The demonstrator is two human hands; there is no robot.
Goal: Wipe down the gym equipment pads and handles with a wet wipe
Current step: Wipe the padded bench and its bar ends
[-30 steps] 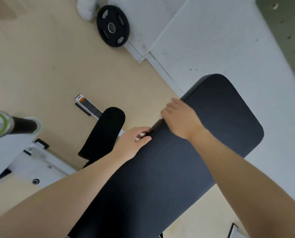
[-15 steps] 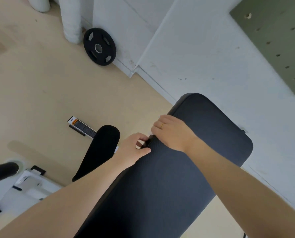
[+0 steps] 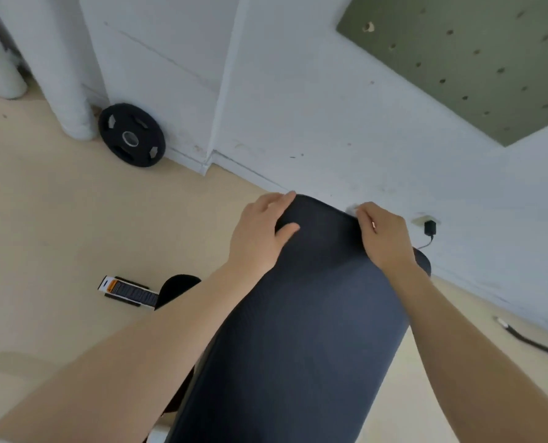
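Over on the far left, two white padded columns (image 3: 71,91) stood against the wall, and a black weight plate (image 3: 131,135) leaned on the baseboard just beside them. Lower down on the beige floor (image 3: 58,219) there was a white frame foot with an orange warning label (image 3: 127,290), and next to it a smaller black pad (image 3: 175,287) peeking out behind the left forearm.

The left hand (image 3: 260,233) was wrapped over the top left corner of the dark bench pad (image 3: 298,330), fingers curled over the edge and thumb lying on the pad's face, so it was gripping that corner. The pad itself ran from the bottom of the view up toward the wall, tilted away.

The right hand (image 3: 383,235) sat on the top right corner, fingers curled over the edge, with a bit of white wet wipe (image 3: 352,208) poking out at the fingertips, pressed against the pad's rim. A ring showed on one finger.

Further right, a black plug (image 3: 430,227) was in a wall socket, a green pegboard (image 3: 477,59) hung above, and a black cable (image 3: 528,342) lay on the floor.
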